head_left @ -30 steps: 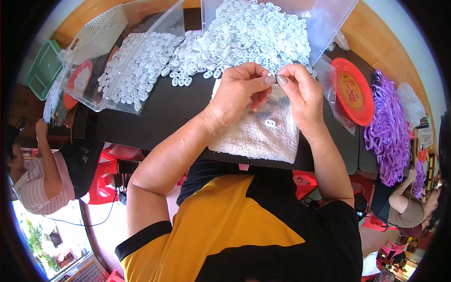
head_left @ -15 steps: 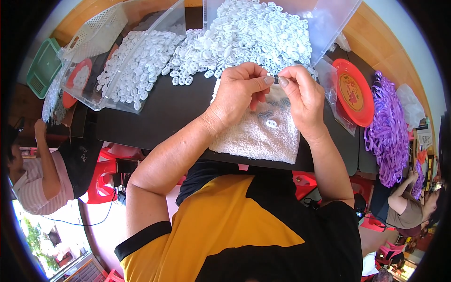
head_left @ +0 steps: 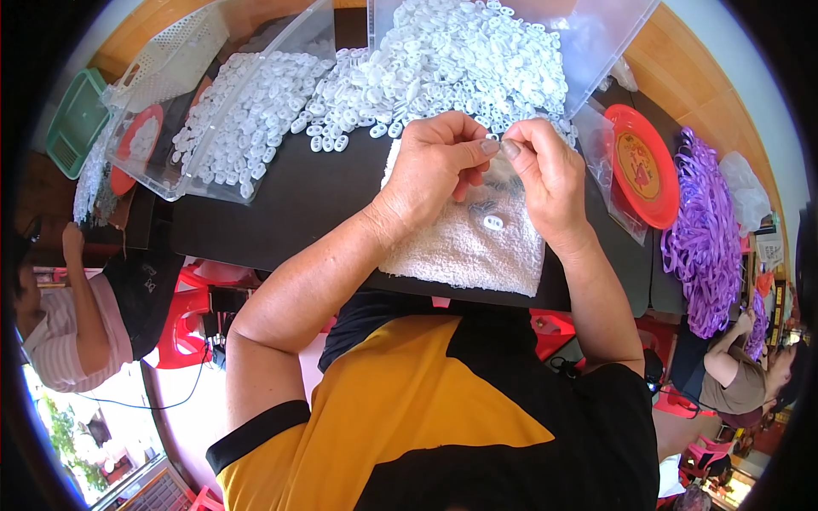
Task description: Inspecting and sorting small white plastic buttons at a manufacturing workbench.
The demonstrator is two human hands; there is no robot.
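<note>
Above a cream towel (head_left: 477, 260), my two hands meet fingertip to fingertip. My left hand (head_left: 434, 166) is closed in a pinch, with what looks like a small white oval piece (head_left: 492, 136) at its fingertips. Close against it, my right hand (head_left: 550, 175) also pinches thumb to forefinger; whatever lies between those tips is too small to make out. One white two-holed oval piece (head_left: 492, 222) rests on the towel below the hands. Some small dark bits (head_left: 484, 207) lie on the cloth near it.
Beyond my hands a heap of white oval pieces (head_left: 469, 68) spills from a clear bin; another clear bin (head_left: 230, 111) holds more at left. A red plate (head_left: 643, 166) and purple ribbon bundle (head_left: 703, 230) lie at right. People sit at left (head_left: 81, 328) and right (head_left: 741, 366).
My right fingertips have come slightly closer to my left ones, and the dark speck seen between them is no longer visible. The piece on the towel stays put.
</note>
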